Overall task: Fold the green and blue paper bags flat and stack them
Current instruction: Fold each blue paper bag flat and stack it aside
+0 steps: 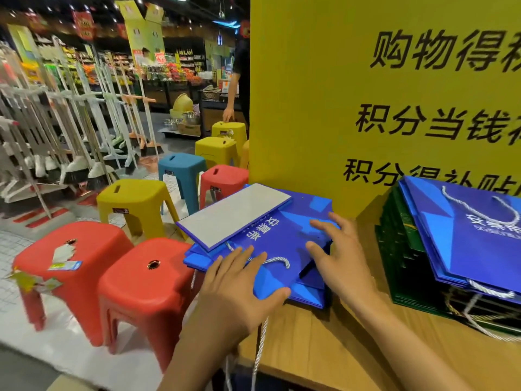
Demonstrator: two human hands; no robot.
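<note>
A blue paper bag (284, 235) with white print and a white rope handle (277, 261) lies flattened on the left end of a wooden counter (324, 342), on top of other flat blue bags. A grey-white bottom panel (234, 214) is folded up along its far left side. My left hand (239, 283) presses flat on the bag's near edge, fingers spread. My right hand (335, 252) presses flat on its right side. At the right stands a stack of flat bags: dark green ones (408, 266) below, blue ones (473, 235) on top.
A tall yellow sign board (380, 94) with black characters stands behind the counter. Red (146, 283), yellow (132, 198) and blue (181, 170) plastic stools crowd the floor to the left. Brooms hang on a rack at far left. A person stands in the aisle beyond.
</note>
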